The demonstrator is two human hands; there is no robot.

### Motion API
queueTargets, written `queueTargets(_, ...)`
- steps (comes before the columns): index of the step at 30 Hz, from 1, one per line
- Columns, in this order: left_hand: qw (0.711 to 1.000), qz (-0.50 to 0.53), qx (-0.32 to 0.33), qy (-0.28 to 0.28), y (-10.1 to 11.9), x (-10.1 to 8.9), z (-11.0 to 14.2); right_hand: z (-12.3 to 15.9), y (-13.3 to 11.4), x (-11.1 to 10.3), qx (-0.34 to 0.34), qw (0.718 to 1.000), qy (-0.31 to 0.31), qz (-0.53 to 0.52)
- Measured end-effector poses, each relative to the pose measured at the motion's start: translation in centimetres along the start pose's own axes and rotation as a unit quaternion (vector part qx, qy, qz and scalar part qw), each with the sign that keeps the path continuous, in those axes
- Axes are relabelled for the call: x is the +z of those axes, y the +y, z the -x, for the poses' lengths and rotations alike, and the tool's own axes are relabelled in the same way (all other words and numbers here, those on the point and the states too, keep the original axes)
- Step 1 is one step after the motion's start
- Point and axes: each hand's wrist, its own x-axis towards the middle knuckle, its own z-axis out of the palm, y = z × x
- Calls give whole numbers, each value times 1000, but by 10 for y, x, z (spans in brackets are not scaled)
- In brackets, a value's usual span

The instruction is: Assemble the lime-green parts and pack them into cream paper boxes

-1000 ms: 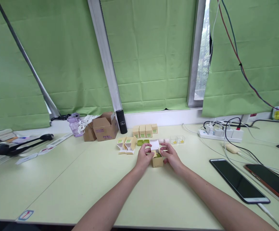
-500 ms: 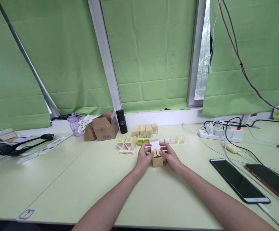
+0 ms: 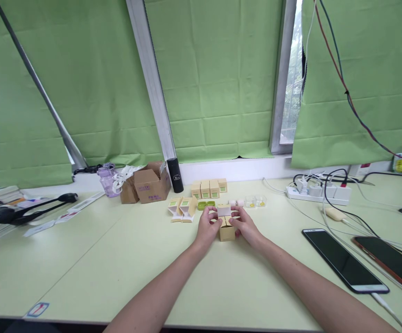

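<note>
A small kraft cardboard box (image 3: 227, 233) stands upright on the table between my hands. My left hand (image 3: 208, 226) grips its left side, thumb on a folded-in side flap. On the opposite side my right hand (image 3: 245, 225) holds it, fingers curled and thumb on the other flap. The lid, white on the inside, stands raised at the back and tilts forward. The two flaps hide what is inside. Just behind are green cases (image 3: 206, 205), pink-white small containers (image 3: 236, 203) and clear cases with yellow parts (image 3: 255, 201).
Two open cartons (image 3: 183, 209) lie left of my hands, and several closed small boxes (image 3: 205, 189) stand behind. Farther left are a brown carton (image 3: 151, 185) and a black cylinder (image 3: 175, 175). Phones (image 3: 344, 261), cables and a power strip (image 3: 319, 193) occupy the right.
The right side flap has folded inward, covering the green thing inside the box. The raised lid has then tipped forward. Both hands stay around the box.
</note>
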Motion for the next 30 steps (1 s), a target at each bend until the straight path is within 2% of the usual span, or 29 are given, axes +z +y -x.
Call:
queueTargets(15, 1000, -13, 21, 0, -4, 0, -4, 0, 2, -1, -42, 999, 3, 0)
queueTargets(19, 1000, -2, 15, -1, -4, 0, -4, 2, 0, -3, -125, 992, 13, 25)
queueTargets(24, 1000, 18, 13, -3, -2, 0, -3, 11, -8, -5, -267, 959, 3, 98)
queueTargets(30, 999, 42, 4, -5, 3, 0, 0, 15, -9, -4, -310, 938, -5, 153)
